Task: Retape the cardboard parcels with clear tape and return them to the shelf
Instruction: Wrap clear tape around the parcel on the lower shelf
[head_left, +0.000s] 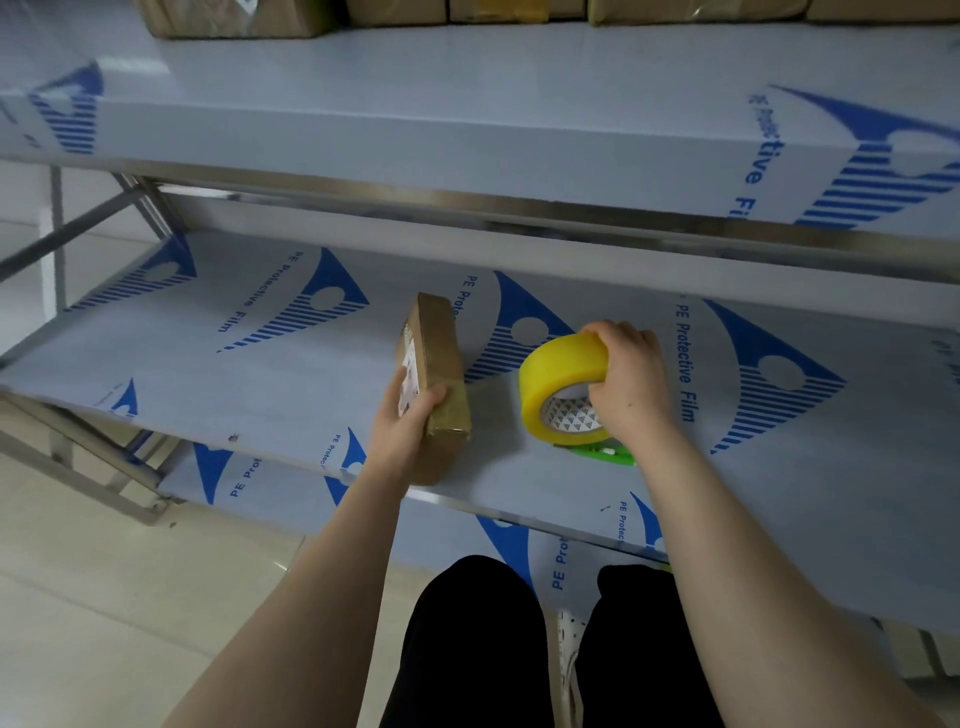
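- Steel shelving fills the head view, its boards wrapped in white film with blue print; pale floor tiles (130, 597) lie below at the left.
- Middle shelf (260, 395): both of the task's things are here, close to its front edge.
- Parcel (436, 358): a flat brown box propped on one long side, with its near end at the front edge. A white label faces left and glossy tape runs over its top.
- Left hand (402, 431): it grips the parcel's near end, thumb on the label side and fingers curled over the brown side.
- Tape (558, 374): a yellowish roll standing tilted on its rim, just right of the parcel and not touching it.
- Right hand (628, 384): it is closed on the roll, fingers wrapped over the outer rim and thumb at the core.
- Green item (602, 453): it lies flat under the roll's near side, towards the front edge; I cannot tell what it is.
- Top shelf (415, 104): more boxes (234, 18) sit along its back edge, cut off by the frame.
- Bottom shelf (571, 561): it shows past the middle shelf's front edge, above the person's black-clad legs (467, 649).
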